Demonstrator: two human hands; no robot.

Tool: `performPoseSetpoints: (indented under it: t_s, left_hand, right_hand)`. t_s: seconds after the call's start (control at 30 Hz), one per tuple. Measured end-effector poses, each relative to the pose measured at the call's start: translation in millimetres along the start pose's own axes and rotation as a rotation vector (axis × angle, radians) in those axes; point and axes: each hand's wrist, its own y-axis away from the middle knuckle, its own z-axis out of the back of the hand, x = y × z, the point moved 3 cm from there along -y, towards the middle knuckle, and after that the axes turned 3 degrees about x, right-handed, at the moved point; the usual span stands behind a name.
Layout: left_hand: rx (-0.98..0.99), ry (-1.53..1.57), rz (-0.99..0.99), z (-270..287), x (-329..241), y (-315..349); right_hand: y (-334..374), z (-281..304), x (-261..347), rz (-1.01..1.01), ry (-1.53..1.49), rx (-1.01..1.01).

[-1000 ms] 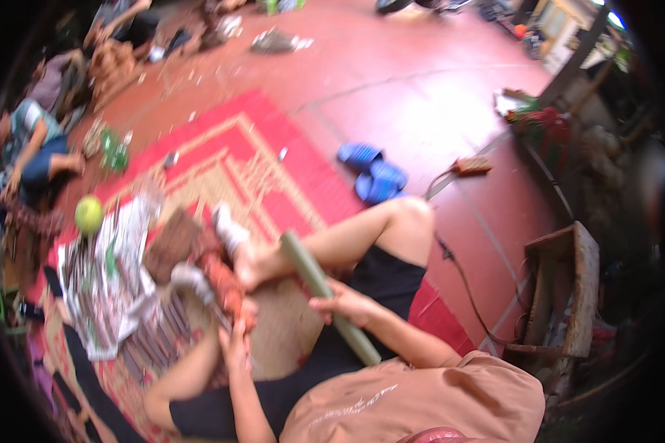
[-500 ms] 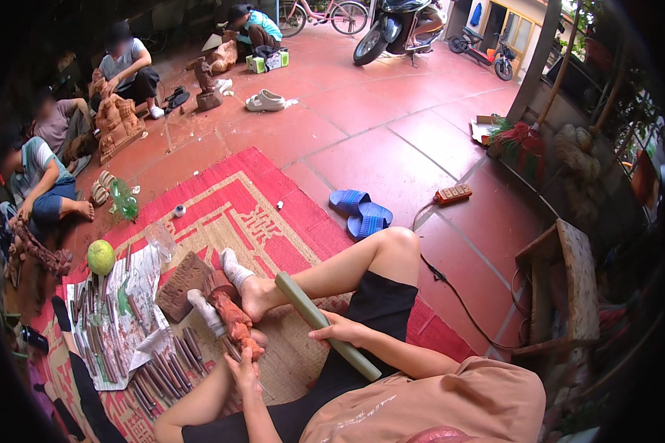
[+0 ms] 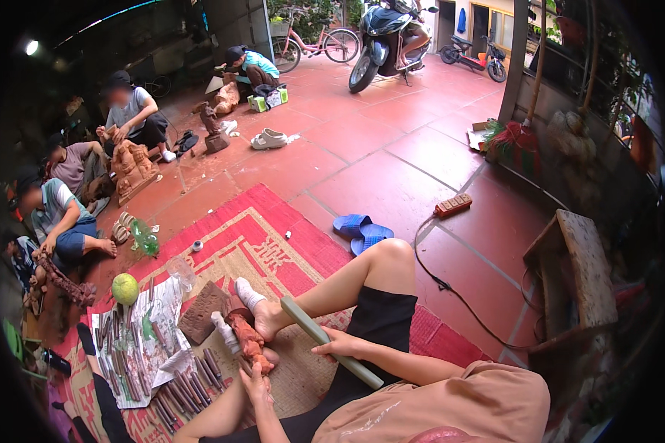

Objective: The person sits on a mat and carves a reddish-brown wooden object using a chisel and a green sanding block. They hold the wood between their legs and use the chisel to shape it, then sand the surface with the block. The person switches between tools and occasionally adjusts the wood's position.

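Between my feet lies a reddish carved wooden figure (image 3: 250,341), its near end beside my left hand (image 3: 256,386). The fingers of that hand are closed around a slim carving chisel (image 3: 245,364), whose brown handle shows just above them; its blade is hidden. Across my right thigh slants a long, grey-green squared bar (image 3: 305,319), gripped near its lower half by my right hand (image 3: 340,343). The bar's upper end is over my right shin, apart from the figure. A rough brown wooden block (image 3: 205,313) sits just beyond my left foot.
Left of me, many carving tools (image 3: 181,391) lie on newspaper and the red-and-tan mat (image 3: 229,232), near a green round fruit (image 3: 125,289). Blue slippers (image 3: 363,233), a power strip (image 3: 453,205) and a wooden box (image 3: 580,273) are rightward. Several people sit at far left.
The view has tilted up, so the scene sits lower and slightly rightward. Both hands keep their holds; a thin metal shank seen below my left hand earlier no longer shows.
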Motion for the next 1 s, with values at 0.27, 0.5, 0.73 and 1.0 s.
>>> performPoseSetpoints:
  t_s: [0.27, 0.5, 0.73, 1.0]
  left_hand:
    - [0.022, 0.019, -0.009, 2, 4, -1]
    - [-0.003, 0.022, 0.038, 2, 4, 0]
    - [0.017, 0.050, 0.077, 11, 6, -3]
    - [-0.083, 0.096, 0.055, 15, 0, 4]
  right_hand:
    - [-1, 1, -3, -0.032, 0.004, -0.033]
    - [0, 4, 4, -0.016, -0.109, -0.047]
    - [-2, 1, 5, -0.031, -0.101, -0.042]
    - [-3, -6, 9, -0.039, -0.100, -0.026]
